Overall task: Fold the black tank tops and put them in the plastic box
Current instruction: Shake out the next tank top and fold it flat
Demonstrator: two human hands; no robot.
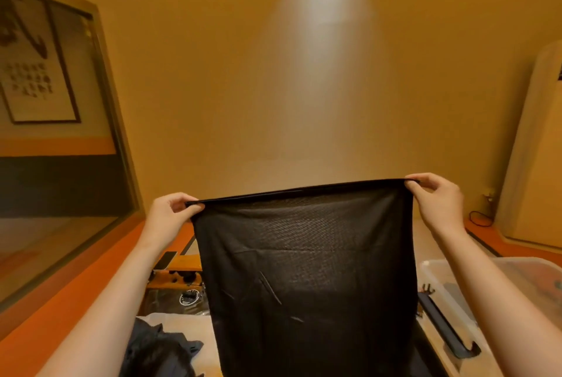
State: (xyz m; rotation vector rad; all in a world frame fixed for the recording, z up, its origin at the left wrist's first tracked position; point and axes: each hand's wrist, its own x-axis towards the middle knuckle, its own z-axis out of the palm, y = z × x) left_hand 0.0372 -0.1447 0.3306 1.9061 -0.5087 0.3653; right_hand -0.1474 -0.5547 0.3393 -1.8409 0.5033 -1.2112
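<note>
A black tank top [307,270] hangs stretched flat in the air in front of me, its straight edge uppermost. My left hand [170,212] pinches the upper left corner and my right hand [438,197] pinches the upper right corner. The cloth hides most of the surface below it. A heap of more black tank tops [158,349] lies at the lower left on a white cloth. The clear plastic box [441,291] stands at the lower right, partly behind my right forearm, with a dark clip handle on its near rim.
A low wooden table [179,270] with a phone and a glass top stands beyond the pile. A window is at the left, a plain yellow wall ahead, a white standing air conditioner [535,148] at the right. The floor border is orange.
</note>
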